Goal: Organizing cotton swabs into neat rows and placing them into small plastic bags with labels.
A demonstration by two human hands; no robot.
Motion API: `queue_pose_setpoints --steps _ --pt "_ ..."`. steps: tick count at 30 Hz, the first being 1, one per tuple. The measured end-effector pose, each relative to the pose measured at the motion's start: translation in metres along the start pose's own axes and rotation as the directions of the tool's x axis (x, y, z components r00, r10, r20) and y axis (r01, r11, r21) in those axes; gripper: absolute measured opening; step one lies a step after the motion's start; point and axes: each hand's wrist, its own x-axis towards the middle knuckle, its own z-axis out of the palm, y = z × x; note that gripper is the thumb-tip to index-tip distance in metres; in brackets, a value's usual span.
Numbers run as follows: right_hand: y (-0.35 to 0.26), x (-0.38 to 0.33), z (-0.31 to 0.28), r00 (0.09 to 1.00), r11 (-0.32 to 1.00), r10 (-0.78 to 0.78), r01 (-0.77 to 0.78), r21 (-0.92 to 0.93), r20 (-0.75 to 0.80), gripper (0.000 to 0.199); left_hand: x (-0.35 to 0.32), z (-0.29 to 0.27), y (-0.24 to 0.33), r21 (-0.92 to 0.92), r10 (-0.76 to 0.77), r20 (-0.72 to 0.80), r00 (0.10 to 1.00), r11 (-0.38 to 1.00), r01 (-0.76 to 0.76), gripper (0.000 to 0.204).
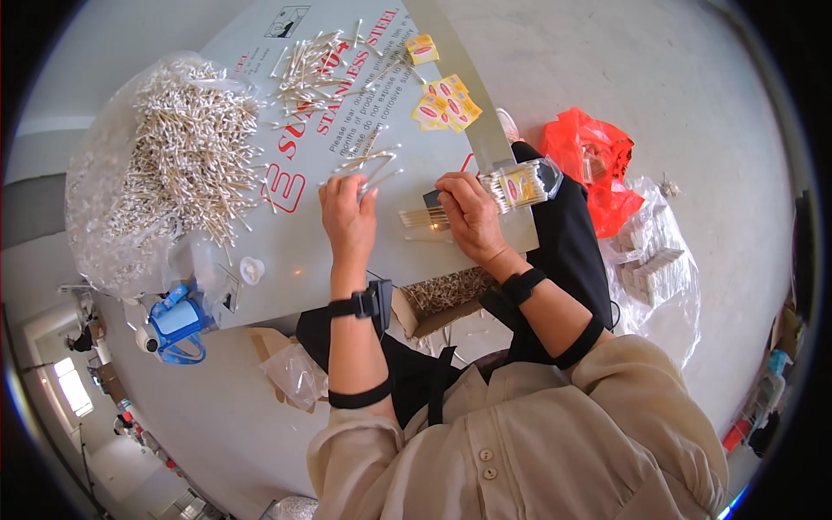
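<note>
In the head view, a grey tabletop (286,260) runs up and away from the person, its near edge just above their lap and its right edge slanting past the right wrist. The left hand (347,217) rests near the middle of the tabletop with its fingers curled down on a small bunch of cotton swabs (368,165) that fans out beyond the fingertips; it is closed on their near ends. The right hand (468,215) sits close to the right edge, fingers bent over a flat row of swabs (420,217) lying between the two hands; whether it pinches them or only presses on them cannot be told. Just beyond its knuckles a clear packet of swabs (520,185) with a yellow label overhangs the right edge.

A big clear bag of loose swabs (173,165) fills the left edge of the tabletop, and a scattered pile (308,74) lies toward the far edge. Small yellow labels (444,104) sit by the far right edge. A white cap (251,269) lies near the near left corner, beside a blue tool (178,325) hanging off that corner. Bare tabletop remains between the hands and the near edge.

Below the near edge stands an open cardboard box of swabs (442,295). On the floor to the right lie a red bag (594,165) and a clear bag of packets (654,260)
</note>
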Motion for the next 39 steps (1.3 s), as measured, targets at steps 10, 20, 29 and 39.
queue_pose_setpoints --steps 10,20,29,39 --pt "0.003 0.000 -0.005 1.000 1.000 0.017 -0.017 -0.020 -0.004 0.014 -0.005 0.016 0.011 -0.014 0.079 0.238 0.968 0.997 -0.078 0.018" --pt "-0.001 0.001 -0.003 1.000 1.000 0.016 -0.016 -0.017 0.020 0.013 0.016 -0.011 -0.045 0.231 -0.078 0.047 0.996 0.971 0.065 0.018" --pt "-0.002 0.001 -0.003 0.999 1.000 0.020 -0.020 -0.023 0.027 0.013 0.017 0.009 -0.003 0.035 0.022 0.039 0.999 0.999 -0.023 0.024" --pt "-0.002 0.001 -0.003 0.999 0.999 0.033 -0.033 0.002 0.033 0.012 0.050 0.009 -0.001 0.146 0.055 0.222 0.974 0.985 -0.089 0.019"
